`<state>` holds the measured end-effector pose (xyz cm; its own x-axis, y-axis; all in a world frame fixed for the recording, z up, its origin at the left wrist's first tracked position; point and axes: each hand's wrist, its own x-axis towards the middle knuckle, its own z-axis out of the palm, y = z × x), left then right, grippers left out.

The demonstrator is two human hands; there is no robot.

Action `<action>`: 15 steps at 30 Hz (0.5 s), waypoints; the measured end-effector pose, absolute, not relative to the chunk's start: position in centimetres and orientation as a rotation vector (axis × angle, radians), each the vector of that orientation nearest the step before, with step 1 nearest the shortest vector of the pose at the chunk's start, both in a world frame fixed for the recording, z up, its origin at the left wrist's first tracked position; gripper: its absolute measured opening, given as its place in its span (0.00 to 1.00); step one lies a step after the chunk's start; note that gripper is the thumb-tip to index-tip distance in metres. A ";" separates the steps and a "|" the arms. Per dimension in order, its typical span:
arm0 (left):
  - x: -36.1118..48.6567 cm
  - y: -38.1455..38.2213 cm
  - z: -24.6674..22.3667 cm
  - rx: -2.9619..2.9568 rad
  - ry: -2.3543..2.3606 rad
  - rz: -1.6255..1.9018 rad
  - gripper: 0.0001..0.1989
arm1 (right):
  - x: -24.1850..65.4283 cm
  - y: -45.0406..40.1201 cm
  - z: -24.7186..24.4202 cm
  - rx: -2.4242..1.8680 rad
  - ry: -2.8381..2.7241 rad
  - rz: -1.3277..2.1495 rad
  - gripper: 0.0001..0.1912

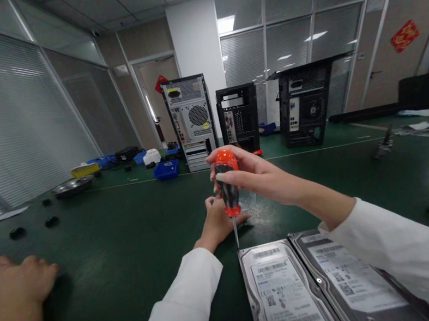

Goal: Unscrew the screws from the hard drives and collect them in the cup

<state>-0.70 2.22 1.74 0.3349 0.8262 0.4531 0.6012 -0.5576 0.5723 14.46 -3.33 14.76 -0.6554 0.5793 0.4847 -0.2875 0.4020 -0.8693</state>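
Toward the near edge of the table [126, 226], the left drive [281, 292] and right drive [354, 268] lie side by side, long axes running away from you. The screwdriver [229, 185] stands nearly upright at the left drive's far left corner, its handle grasped by your right hand [265, 176]. Your left hand [215, 225] lies low beyond that corner; its grip cannot be told. Three towers [186, 99] stand toward the far edge.

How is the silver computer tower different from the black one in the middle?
The silver tower looks taller than the middle tower. The silver tower has yellow stickers on its back; I see none on the middle tower. The middle tower's back is black, not silver. Both stand upright on the green table.
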 end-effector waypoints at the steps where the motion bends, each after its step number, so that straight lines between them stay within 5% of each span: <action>1: -0.7 2.1 1.9 2.304 1.277 1.056 0.19 | 14.4 -3.4 14.8 -0.231 -1.842 1.336 0.16; 11: -0.7 2.3 1.7 2.294 1.363 1.050 0.15 | 14.1 -4.1 15.5 -0.263 -1.694 1.597 0.15; 15: -0.7 2.3 1.7 2.278 1.328 1.069 0.22 | 13.8 -3.6 15.4 -0.362 -1.776 1.448 0.18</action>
<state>-0.67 2.33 1.67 0.2977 0.8407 0.4523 0.6212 -0.5303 0.5769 13.84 -3.62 15.44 -0.6404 0.6577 0.3966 -0.2560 0.3041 -0.9176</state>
